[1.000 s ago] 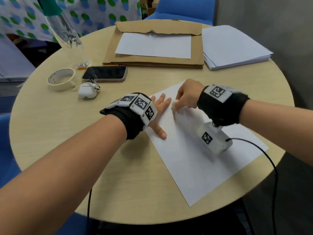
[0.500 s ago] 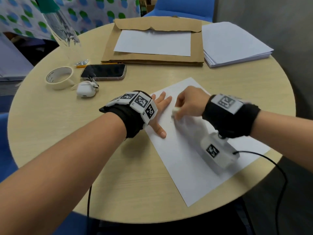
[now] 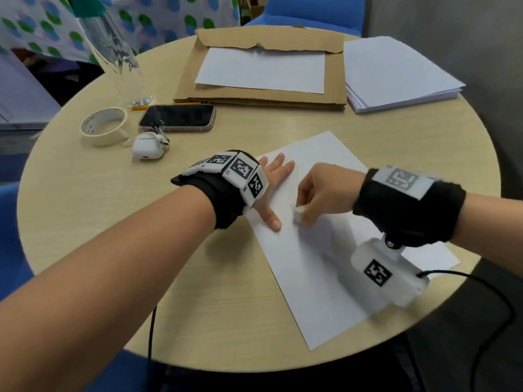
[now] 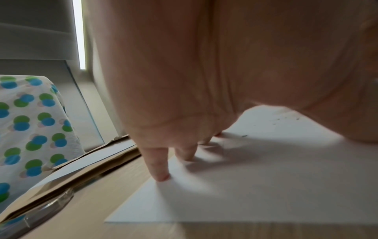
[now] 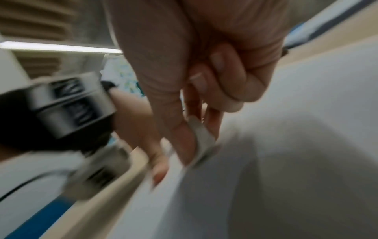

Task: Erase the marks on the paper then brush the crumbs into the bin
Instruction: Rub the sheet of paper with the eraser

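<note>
A white sheet of paper [image 3: 334,250] lies tilted on the round wooden table [image 3: 113,222]. My left hand [image 3: 273,190] lies flat on the sheet's left edge, fingers straight, pressing it down; the left wrist view shows its fingertips [image 4: 161,176] on the paper [image 4: 266,186]. My right hand [image 3: 319,193] pinches a small white eraser [image 3: 299,213] against the sheet, just right of the left thumb. The blurred right wrist view shows the eraser [image 5: 201,142] between thumb and fingers. A few dark crumbs [image 4: 286,121] lie on the paper. No bin shows.
At the back lie a brown envelope [image 3: 263,94] with a white sheet on it and a paper stack [image 3: 396,77]. To the left are a phone [image 3: 178,118], a tape roll [image 3: 103,125], an earbud case [image 3: 148,149] and a pencil [image 3: 147,106]. A blue chair [image 3: 305,12] stands behind.
My right hand has slid the eraser down the paper toward me, from beside the left fingertips to beside the left thumb. The left hand has stayed flat on the sheet.
</note>
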`<move>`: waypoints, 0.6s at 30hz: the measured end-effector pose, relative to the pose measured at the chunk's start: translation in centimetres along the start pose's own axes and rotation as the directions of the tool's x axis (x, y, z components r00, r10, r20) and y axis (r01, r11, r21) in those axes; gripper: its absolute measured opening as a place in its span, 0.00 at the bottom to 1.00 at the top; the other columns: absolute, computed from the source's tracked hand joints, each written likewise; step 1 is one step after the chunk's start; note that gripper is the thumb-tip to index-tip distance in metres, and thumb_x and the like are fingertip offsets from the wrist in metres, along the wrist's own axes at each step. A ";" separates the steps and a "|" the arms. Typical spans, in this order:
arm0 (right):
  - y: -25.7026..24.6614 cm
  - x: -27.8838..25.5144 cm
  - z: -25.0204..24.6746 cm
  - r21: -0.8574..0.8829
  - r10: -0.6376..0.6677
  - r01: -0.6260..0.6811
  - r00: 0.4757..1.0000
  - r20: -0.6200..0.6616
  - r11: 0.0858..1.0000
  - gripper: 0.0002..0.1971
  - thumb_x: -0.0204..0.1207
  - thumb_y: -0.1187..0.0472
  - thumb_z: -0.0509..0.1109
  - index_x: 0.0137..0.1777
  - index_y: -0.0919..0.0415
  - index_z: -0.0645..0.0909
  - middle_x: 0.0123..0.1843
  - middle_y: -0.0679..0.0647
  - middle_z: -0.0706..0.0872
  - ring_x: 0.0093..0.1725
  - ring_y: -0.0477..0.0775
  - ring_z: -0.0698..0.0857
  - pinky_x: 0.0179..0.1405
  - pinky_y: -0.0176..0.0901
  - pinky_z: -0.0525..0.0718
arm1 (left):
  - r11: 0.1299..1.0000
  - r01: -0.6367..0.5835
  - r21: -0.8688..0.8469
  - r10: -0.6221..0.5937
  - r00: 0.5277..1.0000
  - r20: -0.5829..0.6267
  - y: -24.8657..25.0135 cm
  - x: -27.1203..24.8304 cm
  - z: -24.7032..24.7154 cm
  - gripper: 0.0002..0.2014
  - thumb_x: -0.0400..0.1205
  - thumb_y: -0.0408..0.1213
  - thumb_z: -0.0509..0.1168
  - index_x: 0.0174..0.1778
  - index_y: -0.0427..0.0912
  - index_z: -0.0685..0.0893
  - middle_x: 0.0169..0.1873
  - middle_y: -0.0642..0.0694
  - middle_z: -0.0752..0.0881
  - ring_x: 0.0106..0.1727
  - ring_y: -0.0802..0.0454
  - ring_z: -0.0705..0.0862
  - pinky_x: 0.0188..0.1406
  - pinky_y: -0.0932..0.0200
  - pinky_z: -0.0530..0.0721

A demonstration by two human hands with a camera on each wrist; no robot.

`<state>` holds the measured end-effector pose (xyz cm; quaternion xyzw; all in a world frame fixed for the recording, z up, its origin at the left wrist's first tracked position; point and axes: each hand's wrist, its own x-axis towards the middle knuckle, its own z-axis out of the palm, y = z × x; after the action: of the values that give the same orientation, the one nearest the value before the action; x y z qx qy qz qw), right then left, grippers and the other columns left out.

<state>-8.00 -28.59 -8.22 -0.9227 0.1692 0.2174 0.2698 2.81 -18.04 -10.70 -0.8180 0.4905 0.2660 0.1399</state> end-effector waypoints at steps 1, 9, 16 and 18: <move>0.0 -0.1 -0.2 0.025 0.010 -0.011 0.999 0.048 1.000 0.09 0.61 0.61 0.80 0.27 0.51 0.82 0.28 0.46 0.81 0.33 0.46 0.76 0.31 0.37 0.76 | 1.000 0.001 0.000 -0.001 1.000 0.001 0.1 0.0 0.0 0.64 0.65 0.59 0.75 0.81 0.48 0.31 0.82 0.46 0.32 0.83 0.38 0.38 0.79 0.38 0.45; 0.3 1.3 -1.6 0.043 0.015 -0.007 0.981 -0.192 0.999 0.06 0.62 0.61 0.80 0.34 0.54 0.84 0.33 0.49 0.83 0.39 0.49 0.81 0.32 0.38 0.76 | 1.000 0.014 0.006 -0.014 1.000 -0.008 0.1 0.1 0.1 0.64 0.65 0.59 0.75 0.81 0.49 0.31 0.82 0.46 0.32 0.83 0.38 0.38 0.79 0.37 0.46; 0.1 -0.1 -1.5 -0.024 0.014 -0.013 0.998 0.062 1.000 0.10 0.63 0.62 0.79 0.28 0.50 0.82 0.28 0.46 0.80 0.31 0.46 0.74 0.26 0.32 0.74 | 0.999 -0.003 0.033 0.002 1.000 0.015 0.4 0.2 -0.4 0.65 0.65 0.58 0.76 0.81 0.49 0.31 0.81 0.46 0.32 0.83 0.37 0.38 0.79 0.38 0.47; -0.4 1.1 -2.4 0.023 0.036 -0.035 0.998 -0.052 0.999 0.07 0.63 0.61 0.79 0.32 0.52 0.83 0.29 0.47 0.80 0.32 0.47 0.74 0.22 0.33 0.70 | 0.999 0.003 0.032 -0.004 1.000 0.020 0.3 0.2 -0.4 0.65 0.65 0.58 0.76 0.81 0.49 0.31 0.82 0.46 0.33 0.83 0.37 0.38 0.79 0.37 0.46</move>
<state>-6.17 -29.82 -6.78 -0.9219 0.1949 0.1958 0.2715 2.72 -18.57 -10.48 -0.8138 0.4917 0.2662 0.1583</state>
